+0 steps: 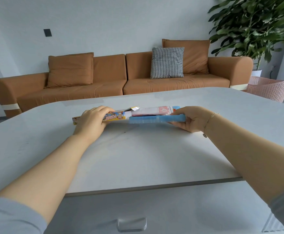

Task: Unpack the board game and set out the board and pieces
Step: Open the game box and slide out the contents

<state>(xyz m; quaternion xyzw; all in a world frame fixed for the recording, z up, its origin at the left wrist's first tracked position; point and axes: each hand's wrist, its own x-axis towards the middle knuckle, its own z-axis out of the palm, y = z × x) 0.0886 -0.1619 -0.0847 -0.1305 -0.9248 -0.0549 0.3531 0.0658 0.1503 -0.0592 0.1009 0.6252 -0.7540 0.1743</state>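
Unboxing step — left hand (91,119) grips the game box (111,117), right hand (191,119) pinches the blue tray (154,119) half-out — next, slide it free onto the bench (146,152)

My left hand (91,120) grips a game box (111,117) printed in yellow and orange with bright cartoon figures. My right hand (191,119) holds a translucent light blue plastic case (156,119), and a pink and white sheet (154,110) lies on it. The table (137,157) is white with faint grey marbling. My sleeves (11,217) are pale grey-blue. Beyond, the sofa (104,85) is rust orange, with a black-and-white houndstooth cushion (167,62), beside a pink lattice basket (269,89) and a dark green plant (254,26).
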